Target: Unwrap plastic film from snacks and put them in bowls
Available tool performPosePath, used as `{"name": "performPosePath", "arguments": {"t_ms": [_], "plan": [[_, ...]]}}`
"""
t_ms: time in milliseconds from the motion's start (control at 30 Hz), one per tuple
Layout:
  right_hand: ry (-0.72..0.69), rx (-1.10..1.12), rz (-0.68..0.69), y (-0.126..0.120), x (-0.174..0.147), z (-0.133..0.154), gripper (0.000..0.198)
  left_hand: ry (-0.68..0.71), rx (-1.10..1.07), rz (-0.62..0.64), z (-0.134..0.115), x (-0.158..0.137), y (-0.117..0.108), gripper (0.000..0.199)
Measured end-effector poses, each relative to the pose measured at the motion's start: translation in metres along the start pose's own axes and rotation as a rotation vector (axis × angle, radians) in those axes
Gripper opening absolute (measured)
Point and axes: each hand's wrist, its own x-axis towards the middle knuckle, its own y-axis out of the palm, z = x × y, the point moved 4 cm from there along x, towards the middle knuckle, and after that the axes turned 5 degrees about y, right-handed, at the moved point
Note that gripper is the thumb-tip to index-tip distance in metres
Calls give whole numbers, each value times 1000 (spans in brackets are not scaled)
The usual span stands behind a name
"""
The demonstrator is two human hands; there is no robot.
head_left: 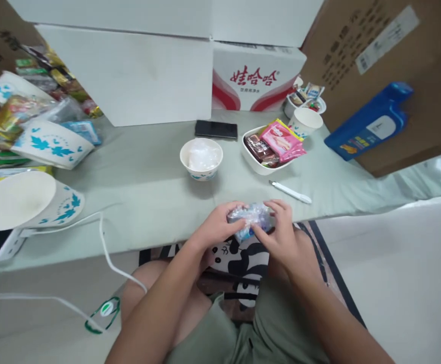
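A small blue-and-white packet in shiny clear wrap [253,216] is held between my two hands at the table's front edge, above my lap. My left hand [222,222] grips its left side, with the thumb across the front. On the right side, the fingers and thumb of my right hand [283,230] close on the same packet. What is inside the wrap is too blurred to name. Just beyond the packet, a white utility knife [290,192] lies on the table. A paper bowl [201,172] holding crumpled clear plastic [204,155] stands farther back.
Behind the knife, a white tray [256,164] holds pink and brown snack packets. A black phone [216,130] lies behind the bowl. A blue bottle [372,124] leans at right. Paper cups [53,144], snacks and a white cable [104,242] are at left; cartons [260,78] stand behind.
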Motion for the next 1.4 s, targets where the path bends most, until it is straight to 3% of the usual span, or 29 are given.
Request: {"name": "performPosePath", "arguments": {"t_ms": [100, 200, 300, 367, 467, 667, 733, 800, 900, 967, 1000, 1100, 1267, 1333, 1400], "plan": [[-6, 41, 102, 7, 20, -9, 13, 61, 111, -156, 4, 8, -6, 44], [41, 101, 52, 13, 30, -15, 16, 217, 330, -353, 3, 9, -13, 49], [26, 84, 30, 17, 33, -14, 20, 338, 609, -338, 1, 8, -8, 45], [7, 8, 19, 16, 35, -13, 22, 344, 687, -337, 2, 9, -5, 30], [79, -42, -4, 10, 39, -20, 23, 336, 646, -436, 1, 11, -10, 5], [348, 257, -95, -6, 46, -55, 27, 204, 212, -680, 8, 12, -34, 11], [346, 301, -182, -13, 47, -59, 26, 148, 114, -697, 11, 12, -36, 13], [248, 271, -221, -18, 50, -52, 27, 138, 68, -671, 11, 12, -35, 14], [76, 124, 4, -9, 60, -29, 47, 141, 99, -593, 7, 13, -31, 25], [42, 20, 145, -3, 67, -20, 38, 138, 166, -569, 4, 14, -30, 25], [56, -9, 153, -3, 70, -19, 29, 142, 198, -568, 4, 14, -30, 20], [186, 93, 21, -12, 75, -33, 23, 176, 199, -622, 6, 15, -37, 12], [512, 435, -149, -25, 61, -82, 22, 178, 117, -709, 18, 14, -52, 12], [507, 404, -256, -35, 55, -91, 19, 158, 169, -744, 18, 11, -54, 13], [339, 235, -400, -51, 48, -83, 22, 176, 292, -790, 12, 7, -54, 10]]}}
